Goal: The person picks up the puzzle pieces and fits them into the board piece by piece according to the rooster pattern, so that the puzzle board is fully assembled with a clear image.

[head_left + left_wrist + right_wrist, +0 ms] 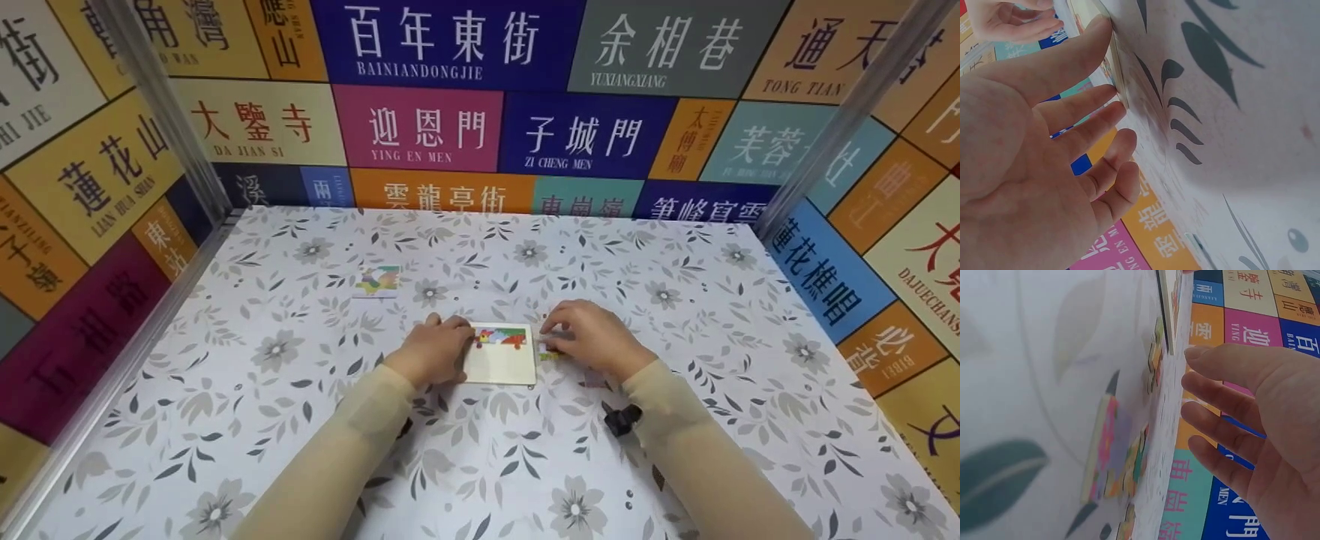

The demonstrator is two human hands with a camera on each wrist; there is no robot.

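Observation:
A small cream puzzle tray (499, 367) lies on the table, with several colourful pieces (502, 337) fitted along its far side. My left hand (433, 351) holds its left end, the thumb and first two fingertips right at the rim in the left wrist view. The ring and little fingers bend away from the tray. My right hand (592, 337) hovers just beyond the tray's right edge, fingers loosely bent. Nothing shows between them in the right wrist view. Below it lie loose puzzle pieces (1131, 467) and a pink-topped piece (1100, 450), partly hidden by that hand in the head view.
A small square colourful picture (377, 281) lies farther back on the left of the flower-patterned table (300, 450). Panels with large characters (420, 127) enclose the back and sides. A black wrist-camera mount (621, 418) sits at my right cuff.

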